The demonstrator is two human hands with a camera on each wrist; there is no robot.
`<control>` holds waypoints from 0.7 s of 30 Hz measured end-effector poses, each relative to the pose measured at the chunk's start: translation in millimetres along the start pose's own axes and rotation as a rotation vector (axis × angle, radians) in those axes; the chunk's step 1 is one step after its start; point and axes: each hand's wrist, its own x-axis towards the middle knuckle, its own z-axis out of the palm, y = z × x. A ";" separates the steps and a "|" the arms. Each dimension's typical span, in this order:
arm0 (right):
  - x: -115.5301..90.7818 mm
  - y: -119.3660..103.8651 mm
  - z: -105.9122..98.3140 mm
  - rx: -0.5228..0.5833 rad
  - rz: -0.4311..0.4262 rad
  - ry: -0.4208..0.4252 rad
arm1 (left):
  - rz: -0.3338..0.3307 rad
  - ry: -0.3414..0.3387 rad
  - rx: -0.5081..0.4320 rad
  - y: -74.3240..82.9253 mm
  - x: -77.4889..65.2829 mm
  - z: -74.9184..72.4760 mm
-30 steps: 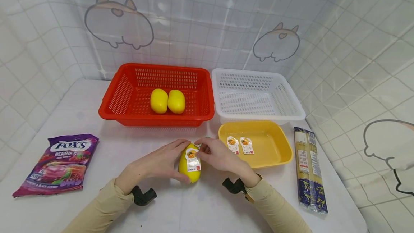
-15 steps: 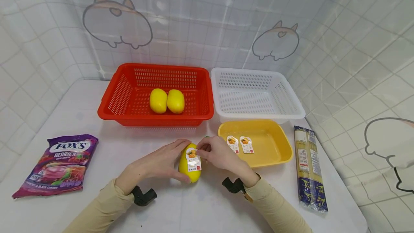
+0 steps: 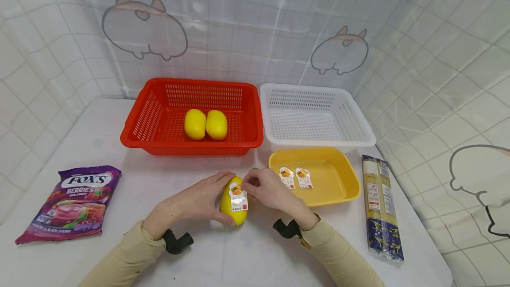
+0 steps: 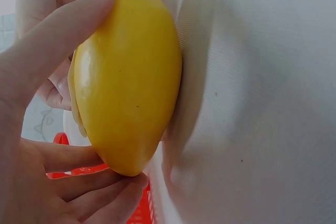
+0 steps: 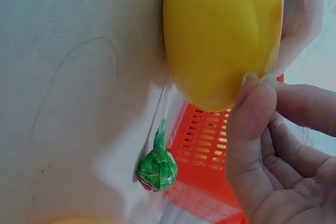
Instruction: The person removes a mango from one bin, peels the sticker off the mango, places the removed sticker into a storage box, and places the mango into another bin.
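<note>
A yellow mango [image 3: 228,208] lies lengthwise on the table before me, with a white sticker [image 3: 238,202] printed with a mango picture on its upper face. My left hand [image 3: 195,199] holds the mango from the left, thumb at the stem end and fingers at the far tip, plain in the left wrist view. Thumb and forefinger of my right hand [image 3: 271,188] pinch together at the sticker's upper right edge, against the mango. In the right wrist view, a lollipop [image 5: 158,170] in a green wrapper lies on the table beyond the mango; my right hand mostly hides it from the head view.
Behind stand a red basket [image 3: 191,147] with two mangoes [image 3: 206,125] and a white basket [image 3: 321,140]. A yellow tray [image 3: 332,180] with two stickers [image 3: 295,178] sits right. Purple candy bag [image 3: 75,203] lies far left, noodle pack [image 3: 382,209] far right.
Over the last second my right fingers have shifted slightly upon the sticker's upper right edge, exposing more of it. The left hand and mango stay put. Little differs from half a second ago.
</note>
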 end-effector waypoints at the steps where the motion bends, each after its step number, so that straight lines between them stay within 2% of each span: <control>1: 0.1 0.1 0.1 0.004 -0.002 -0.002 | -0.002 -0.001 0.000 0.0 -0.1 0.0; 21: -0.9 -1.0 0.1 0.024 -0.022 -0.002 | 0.000 -0.013 0.014 0.1 0.7 -1.2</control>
